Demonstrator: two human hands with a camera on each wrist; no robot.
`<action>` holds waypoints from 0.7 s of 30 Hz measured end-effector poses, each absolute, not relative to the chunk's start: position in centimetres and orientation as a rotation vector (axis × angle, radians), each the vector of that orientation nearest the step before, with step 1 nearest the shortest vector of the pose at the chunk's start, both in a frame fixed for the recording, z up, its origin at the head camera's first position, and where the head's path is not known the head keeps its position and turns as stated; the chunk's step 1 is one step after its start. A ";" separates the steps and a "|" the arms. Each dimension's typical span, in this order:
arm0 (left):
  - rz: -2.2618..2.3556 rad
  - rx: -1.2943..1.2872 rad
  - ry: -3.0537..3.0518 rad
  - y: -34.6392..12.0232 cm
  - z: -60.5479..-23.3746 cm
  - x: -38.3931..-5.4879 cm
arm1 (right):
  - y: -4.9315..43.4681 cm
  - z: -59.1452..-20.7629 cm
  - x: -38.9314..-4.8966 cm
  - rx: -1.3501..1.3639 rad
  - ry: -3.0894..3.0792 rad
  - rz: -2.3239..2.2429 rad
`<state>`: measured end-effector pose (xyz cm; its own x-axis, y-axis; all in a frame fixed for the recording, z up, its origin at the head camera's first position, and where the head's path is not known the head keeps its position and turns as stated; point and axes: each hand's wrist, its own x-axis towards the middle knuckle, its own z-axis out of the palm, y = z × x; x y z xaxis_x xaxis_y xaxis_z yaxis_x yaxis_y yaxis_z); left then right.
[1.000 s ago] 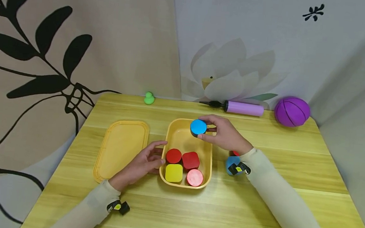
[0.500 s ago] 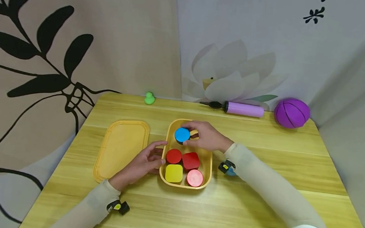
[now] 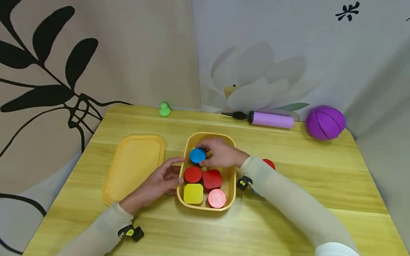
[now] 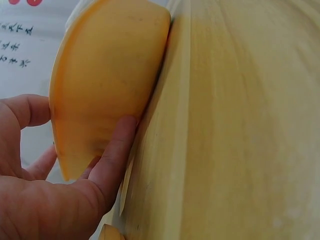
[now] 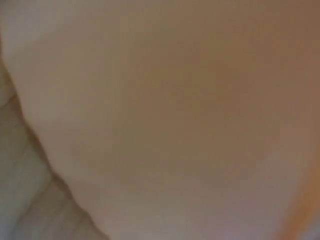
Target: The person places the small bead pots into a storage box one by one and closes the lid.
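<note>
In the head view my right hand [image 3: 221, 152] pinches a blue round block [image 3: 197, 155] inside the yellow plastic container [image 3: 233, 186], at its far left part. Below that block lie a red round block [image 3: 193, 174], a red squarish block [image 3: 212, 179], a yellow square block [image 3: 193, 194] and a pink round block [image 3: 217, 198]. My left hand [image 3: 157, 183] touches the container's left side with extended fingers. In the left wrist view the left thumb [image 4: 116, 155] lies against the container's outer wall [image 4: 110, 65]. The right wrist view is a close blur.
A flat yellow lid [image 3: 135, 166] lies left of the container. Beyond stand a green small figure [image 3: 164, 110], a purple hand pump [image 3: 272, 120] and a purple ball [image 3: 325, 123]. A red piece [image 3: 269, 163] and a mostly hidden blue one lie by the right forearm.
My right hand has carried the blue round block left and nearer, from the container's far right corner to beside the red round block. The left hand keeps its place.
</note>
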<state>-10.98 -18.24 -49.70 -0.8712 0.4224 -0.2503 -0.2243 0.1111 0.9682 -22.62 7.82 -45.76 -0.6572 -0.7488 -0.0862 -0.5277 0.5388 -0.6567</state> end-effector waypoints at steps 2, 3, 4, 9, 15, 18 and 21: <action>1.814 0.184 1.924 -18.3 -49.7 -11.0 | 7.5 -45.9 -22.6 -1.048 2.398 -0.840; 1.813 0.189 1.923 -18.3 -49.7 -10.9 | 7.3 -45.9 -22.6 -1.039 2.381 -0.837; 1.813 0.197 1.923 -18.3 -49.7 -10.9 | 7.3 -46.0 -22.6 -1.027 2.369 -0.833; 1.807 0.188 1.927 -18.4 -49.7 -10.8 | 7.0 -46.3 -22.6 -0.970 2.322 -0.825; 1.807 0.183 1.946 -18.5 -49.8 -10.8 | 6.8 -46.2 -22.7 -0.969 2.282 -0.851; 1.819 0.194 1.935 -18.5 -49.9 -10.8 | 7.2 -45.9 -22.8 -0.950 2.274 -0.908; 1.825 0.199 1.927 -18.3 -49.9 -10.9 | 7.7 -45.6 -22.8 -0.940 2.293 -0.979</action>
<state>-10.87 -18.35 -49.95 -0.8762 0.4191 -0.2380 -0.2148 0.1024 0.9713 -22.82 7.72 -45.59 -0.6535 -0.7419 -0.1500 -0.4049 0.5100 -0.7589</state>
